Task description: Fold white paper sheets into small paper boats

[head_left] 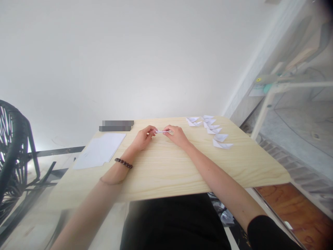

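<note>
Between my hands, over the far middle of the table, is a small piece of folded white paper [160,131], seen nearly edge-on. My left hand [144,137] pinches its left end, and a dark beaded bracelet [124,163] circles that wrist. The right end is closed between the thumb and fingers of my right hand [177,134]. To the right of my hands lie several folded paper boats [213,129], grouped toward the table's back right. A stack of white paper sheets [100,150] lies flat to the left.
The wooden table [166,173] has rounded corners and meets a white wall [166,62]. A blurred-out dark strip-like object [116,126] sits at its back left. A dark woven chair [13,149] stands at the left, and a white metal frame [265,107] stands at the right.
</note>
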